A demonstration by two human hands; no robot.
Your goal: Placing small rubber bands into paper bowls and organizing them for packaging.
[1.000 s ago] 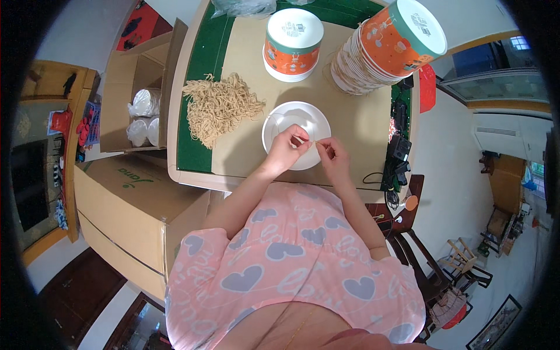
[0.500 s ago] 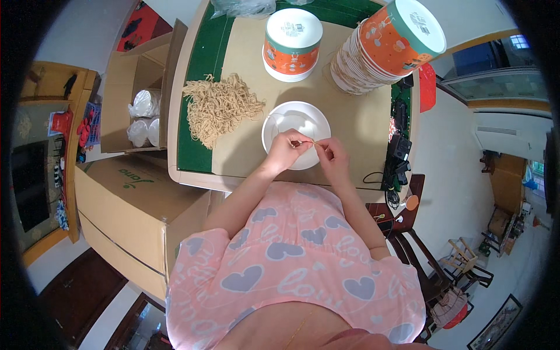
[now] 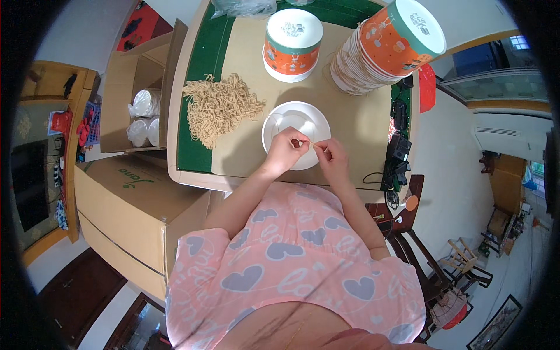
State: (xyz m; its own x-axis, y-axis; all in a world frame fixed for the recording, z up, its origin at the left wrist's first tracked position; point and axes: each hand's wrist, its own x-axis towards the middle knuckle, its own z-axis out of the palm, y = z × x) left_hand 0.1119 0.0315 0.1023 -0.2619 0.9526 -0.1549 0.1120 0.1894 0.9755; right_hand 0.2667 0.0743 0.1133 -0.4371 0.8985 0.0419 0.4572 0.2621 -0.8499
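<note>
My left hand (image 3: 284,150) and my right hand (image 3: 332,158) meet above a white round tub (image 3: 280,119), close to the table's front edge. Both are closed in a pinch, fingertips almost touching, on a short bit of thin tan cord (image 3: 312,144). Most of that cord is hidden by my fingers. Left of the tub lies a loose, tangled heap of tan cords (image 3: 220,111). Beyond the tub an orange and green paper bucket (image 3: 293,49) stands upside down, its white base up.
A tall leaning stack of paper buckets (image 3: 373,52), with tan strands along it, stands at the back right. Black adapters and cables (image 3: 399,146) line the right edge. Clear plastic bags (image 3: 244,7) lie at the back. Cardboard boxes (image 3: 131,192) stand left of the table.
My fingertips have shifted very slightly around the cord, the left ones a touch further from the right. Everything else stays in place.
</note>
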